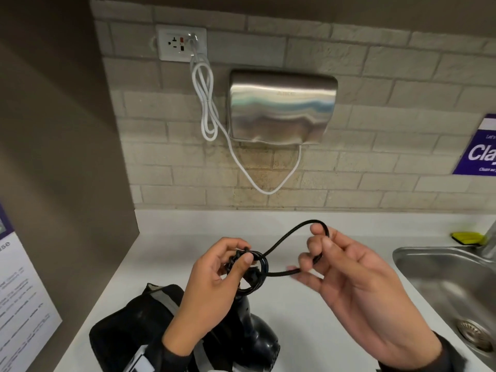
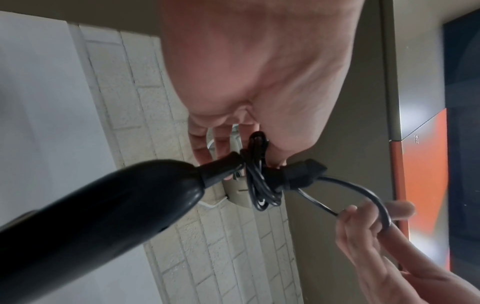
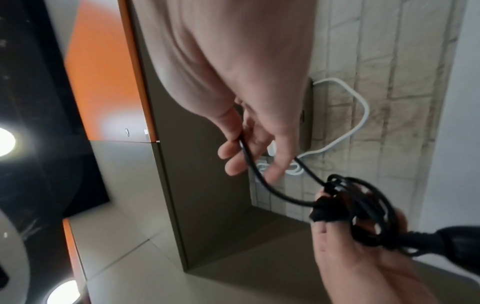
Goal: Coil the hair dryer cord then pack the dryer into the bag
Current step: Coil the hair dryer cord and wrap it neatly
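A black hair dryer (image 1: 257,336) hangs below my left hand (image 1: 214,275) over the white counter, its handle (image 2: 103,205) pointing up into the coil. My left hand pinches the coiled black cord (image 1: 255,267) with the plug (image 2: 306,170) tucked against it. A last loop of cord (image 1: 295,234) runs to my right hand (image 1: 338,261), which pinches it between thumb and fingers. The black bag (image 1: 128,334) with grey trim lies open on the counter under my left forearm. In the right wrist view the loop of cord (image 3: 259,181) leads to the coil (image 3: 363,205).
A steel sink (image 1: 440,285) is set into the counter (image 1: 308,331) at the right, a yellow sponge (image 1: 468,237) behind it. On the tiled wall hang a steel hand dryer (image 1: 281,106), its white cable (image 1: 206,103) and a socket (image 1: 182,44). A brown wall (image 1: 53,157) closes the left side.
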`<action>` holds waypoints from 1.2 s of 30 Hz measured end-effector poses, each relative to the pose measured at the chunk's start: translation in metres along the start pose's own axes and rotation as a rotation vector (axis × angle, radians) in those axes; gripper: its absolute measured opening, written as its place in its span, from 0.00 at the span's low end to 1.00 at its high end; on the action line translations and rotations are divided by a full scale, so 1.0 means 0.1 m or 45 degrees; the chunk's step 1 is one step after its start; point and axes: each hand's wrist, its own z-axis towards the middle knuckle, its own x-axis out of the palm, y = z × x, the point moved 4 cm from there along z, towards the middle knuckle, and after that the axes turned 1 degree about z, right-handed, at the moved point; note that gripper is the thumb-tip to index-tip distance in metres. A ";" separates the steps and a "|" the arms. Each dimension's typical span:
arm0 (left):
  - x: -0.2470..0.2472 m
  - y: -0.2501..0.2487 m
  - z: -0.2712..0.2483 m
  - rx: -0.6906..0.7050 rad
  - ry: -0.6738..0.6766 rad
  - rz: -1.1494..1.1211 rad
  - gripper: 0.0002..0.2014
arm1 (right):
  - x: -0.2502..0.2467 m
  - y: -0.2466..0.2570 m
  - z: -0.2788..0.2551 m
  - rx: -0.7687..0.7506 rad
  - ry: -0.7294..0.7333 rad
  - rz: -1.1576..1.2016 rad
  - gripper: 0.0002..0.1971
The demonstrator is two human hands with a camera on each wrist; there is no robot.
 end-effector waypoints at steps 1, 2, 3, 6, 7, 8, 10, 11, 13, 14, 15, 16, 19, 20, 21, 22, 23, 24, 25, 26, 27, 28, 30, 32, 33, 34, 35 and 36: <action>0.01 -0.01 -0.01 -0.012 0.011 -0.023 0.05 | 0.02 0.03 0.02 -0.018 -0.044 -0.012 0.08; 0.02 -0.02 -0.01 -0.025 0.024 -0.047 0.06 | 0.03 0.07 0.04 -0.026 -0.069 -0.011 0.08; 0.03 -0.03 -0.02 -0.034 0.038 -0.067 0.06 | 0.05 0.10 0.07 -0.025 -0.082 -0.007 0.09; 0.08 -0.06 -0.05 -0.054 0.068 -0.105 0.09 | 0.08 0.16 0.14 0.002 -0.113 0.038 0.10; 0.10 -0.07 -0.06 -0.068 0.072 -0.130 0.09 | 0.09 0.17 0.16 0.014 -0.117 0.066 0.10; 0.10 -0.06 -0.06 -0.098 0.071 -0.175 0.09 | 0.09 0.18 0.17 0.023 -0.114 0.092 0.10; 0.11 -0.04 -0.06 -0.223 0.066 -0.351 0.10 | 0.10 0.18 0.20 0.038 -0.105 0.122 0.10; 0.11 -0.03 -0.05 -0.308 0.070 -0.466 0.11 | 0.10 0.17 0.22 0.043 -0.105 0.130 0.10; 0.10 0.01 -0.05 -0.459 0.088 -0.664 0.11 | 0.09 0.12 0.25 0.060 -0.112 0.152 0.10; 0.09 0.03 -0.04 -0.512 0.093 -0.724 0.10 | 0.08 0.10 0.26 0.074 -0.114 0.169 0.11; 0.07 0.05 -0.03 -0.552 0.096 -0.761 0.10 | 0.08 0.09 0.27 0.088 -0.115 0.189 0.11; 0.06 0.06 -0.02 -0.584 0.097 -0.784 0.10 | 0.07 0.08 0.28 0.100 -0.116 0.212 0.11; 0.07 0.10 0.00 -0.666 0.103 -0.899 0.11 | 0.08 0.07 0.30 0.120 -0.105 0.296 0.12; 0.08 0.10 0.00 -0.691 0.090 -0.967 0.11 | 0.09 0.07 0.31 0.123 -0.093 0.307 0.13; 0.08 0.11 0.01 -0.705 0.068 -1.021 0.11 | 0.10 0.07 0.32 0.127 -0.082 0.290 0.13; 0.07 0.11 0.02 -0.698 0.044 -1.039 0.12 | 0.10 0.06 0.33 0.134 -0.077 0.241 0.13; 0.05 0.11 0.02 -0.666 0.023 -1.015 0.11 | 0.09 0.05 0.34 0.139 -0.080 0.161 0.13; 0.03 0.11 0.02 -0.618 0.008 -0.943 0.10 | 0.08 0.05 0.35 0.141 -0.081 0.063 0.13; 0.00 0.10 0.01 -0.560 0.000 -0.831 0.09 | 0.06 0.05 0.35 0.138 -0.078 -0.041 0.12; -0.02 0.10 -0.01 -0.497 -0.009 -0.696 0.07 | 0.04 0.06 0.35 0.131 -0.076 -0.138 0.12; -0.05 0.09 -0.03 -0.430 -0.025 -0.550 0.07 | 0.02 0.08 0.35 0.122 -0.074 -0.229 0.11; -0.07 0.09 -0.04 -0.358 -0.046 -0.404 0.08 | -0.01 0.09 0.36 0.112 -0.080 -0.314 0.10; -0.08 0.07 -0.08 -0.204 -0.058 -0.125 0.10 | -0.04 0.13 0.36 0.096 -0.099 -0.482 0.08; -0.06 0.06 -0.11 -0.087 -0.015 0.064 0.13 | -0.05 0.17 0.36 0.061 -0.105 -0.637 0.06; -0.04 0.06 -0.13 -0.054 -0.002 0.111 0.14 | -0.05 0.19 0.36 0.034 -0.102 -0.717 0.07; -0.03 0.06 -0.13 -0.027 0.003 0.147 0.13 | -0.05 0.20 0.36 0.004 -0.097 -0.785 0.08; -0.03 0.05 -0.14 0.005 -0.003 0.180 0.13 | -0.05 0.21 0.37 -0.023 -0.096 -0.841 0.10; -0.03 0.04 -0.14 0.049 -0.011 0.218 0.12 | -0.06 0.22 0.38 -0.053 -0.096 -0.886 0.11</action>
